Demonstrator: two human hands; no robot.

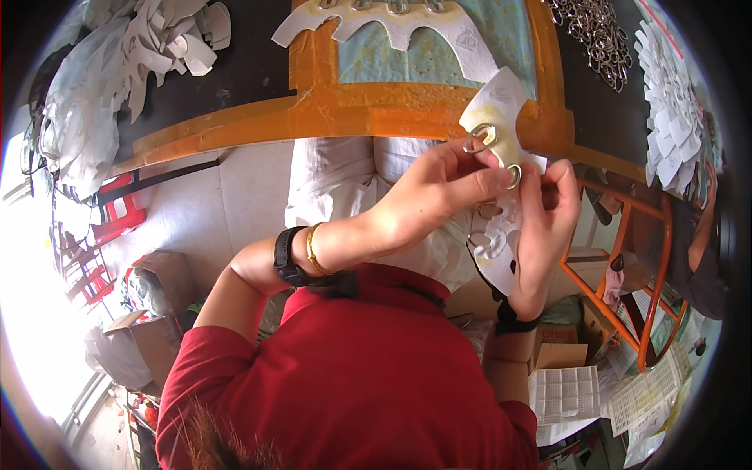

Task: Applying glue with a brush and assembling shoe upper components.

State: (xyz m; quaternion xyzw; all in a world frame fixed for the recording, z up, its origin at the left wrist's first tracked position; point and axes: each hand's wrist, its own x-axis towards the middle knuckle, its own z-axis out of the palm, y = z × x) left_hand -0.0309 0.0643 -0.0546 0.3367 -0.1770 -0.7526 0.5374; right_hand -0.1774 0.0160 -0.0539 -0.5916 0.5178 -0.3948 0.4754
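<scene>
My left hand (pixel 427 192) and my right hand (pixel 546 223) meet just in front of the table edge, both with fingers closed. Between them is a curved white fabric-like piece (pixel 501 102) with yellowish smears, probably glue. My left fingertips pinch it beside a metal ring (pixel 479 139). A second metal ring (pixel 513 177) shows by my left thumb. The right thumb and fingers grip the lower part of the white material, which hangs down along my palm. Its upper end reaches the row of joined white pieces (pixel 399 35) on the table, which carries several metal rings.
Orange tape borders a blue-green work surface (pixel 439 59) on the dark table. White cut pieces (pixel 176 39) and plastic bags (pixel 82 110) lie at left. At right are a heap of metal rings (pixel 595 35), stacked white pieces (pixel 670 110) and an orange stool frame (pixel 658 274).
</scene>
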